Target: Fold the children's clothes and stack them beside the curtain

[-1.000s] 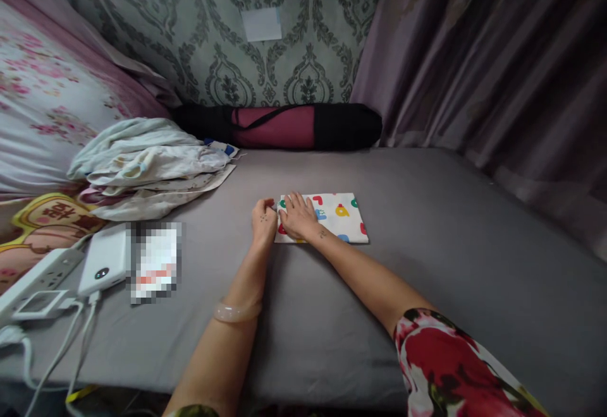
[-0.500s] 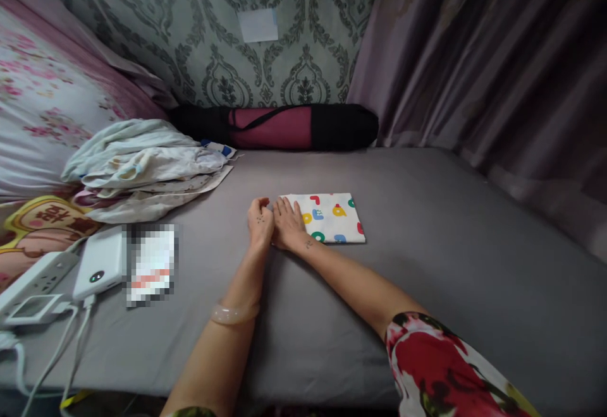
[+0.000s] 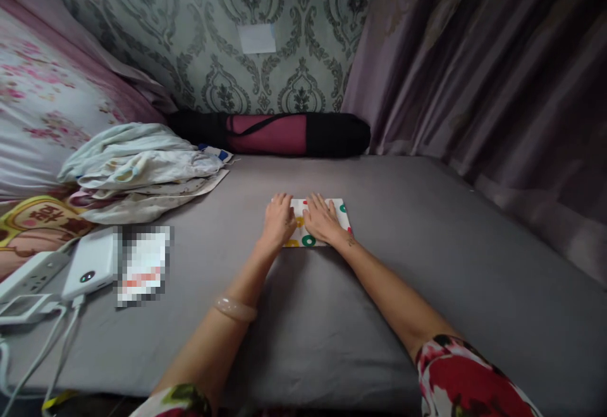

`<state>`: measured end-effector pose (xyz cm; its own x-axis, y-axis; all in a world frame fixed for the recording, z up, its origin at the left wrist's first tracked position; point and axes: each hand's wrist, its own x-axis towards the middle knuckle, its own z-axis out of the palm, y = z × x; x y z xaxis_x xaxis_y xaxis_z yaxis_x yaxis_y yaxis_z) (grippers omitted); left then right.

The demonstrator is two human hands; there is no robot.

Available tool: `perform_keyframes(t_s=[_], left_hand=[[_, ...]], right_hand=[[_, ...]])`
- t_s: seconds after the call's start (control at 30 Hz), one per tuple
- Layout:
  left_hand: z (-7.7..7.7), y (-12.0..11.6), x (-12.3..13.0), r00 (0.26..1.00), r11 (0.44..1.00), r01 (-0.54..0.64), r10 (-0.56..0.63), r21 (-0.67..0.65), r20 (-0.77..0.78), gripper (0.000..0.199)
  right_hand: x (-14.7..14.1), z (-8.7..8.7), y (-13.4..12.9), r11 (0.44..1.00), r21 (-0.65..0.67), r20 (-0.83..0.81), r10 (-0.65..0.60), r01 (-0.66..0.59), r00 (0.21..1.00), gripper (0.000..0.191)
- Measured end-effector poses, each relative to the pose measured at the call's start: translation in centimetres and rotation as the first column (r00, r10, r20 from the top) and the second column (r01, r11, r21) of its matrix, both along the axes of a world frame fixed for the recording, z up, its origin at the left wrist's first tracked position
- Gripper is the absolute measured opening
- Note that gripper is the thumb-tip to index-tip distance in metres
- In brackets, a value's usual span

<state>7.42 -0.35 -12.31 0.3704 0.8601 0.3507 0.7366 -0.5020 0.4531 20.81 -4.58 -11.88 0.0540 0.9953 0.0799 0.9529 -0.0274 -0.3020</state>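
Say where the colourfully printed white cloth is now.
The cloth lies just below centre in the head view, flat on the grey sheet, beneath left hand and right hand.

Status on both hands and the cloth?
Left hand on left end; right hand flat on top. White rectangular cloth with coloured prints lying flat. Nothing blocking it.

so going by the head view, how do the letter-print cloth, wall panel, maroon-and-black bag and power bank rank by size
1. maroon-and-black bag
2. letter-print cloth and power bank, unsure: hands partly cover the cloth, power bank sits nearer
3. wall panel
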Motion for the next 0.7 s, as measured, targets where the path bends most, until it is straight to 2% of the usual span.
perform_keyframes(t_s=[0.1,0.2,0.33,0.43,0.57,0.7], left_hand=[[0.8,-0.7,1.4,0.988,0.999,0.032,-0.031,0.002,-0.148,0.041],[0.7,-1.1,1.9,0.972,1.000,0.027,-0.029,-0.012,-0.233,0.043],[-0.5,-0.9,1.7,0.961,1.000,0.020,-0.016,0.011,-0.275,0.046],[-1.7,-0.4,1.4,0.963,0.999,0.027,-0.016,0.039,-0.270,0.047],[-3.1,0.4,1.3,0.952,0.999,0.026,-0.037,-0.041,-0.303,0.049],[-3.4,0.6,1.2,0.944,0.998,0.026,-0.042,-0.051,-0.326,0.050]], right_hand=[[0.4,-0.2,-0.3,1.000,0.015,0.012,0.008,-0.008,1.000,0.056],[0.3,-0.4,-0.4,0.999,0.039,0.031,0.027,-0.028,0.999,0.055],[0.3,-0.9,-0.3,0.995,0.091,0.048,0.036,-0.041,0.998,0.057],[0.5,-1.6,0.0,0.997,0.073,0.055,0.035,-0.039,0.998,0.057],[0.5,-2.6,0.2,0.999,0.035,0.057,0.032,-0.034,0.998,0.057],[0.5,-2.5,0.1,0.999,0.040,0.054,0.033,-0.035,0.998,0.056]])
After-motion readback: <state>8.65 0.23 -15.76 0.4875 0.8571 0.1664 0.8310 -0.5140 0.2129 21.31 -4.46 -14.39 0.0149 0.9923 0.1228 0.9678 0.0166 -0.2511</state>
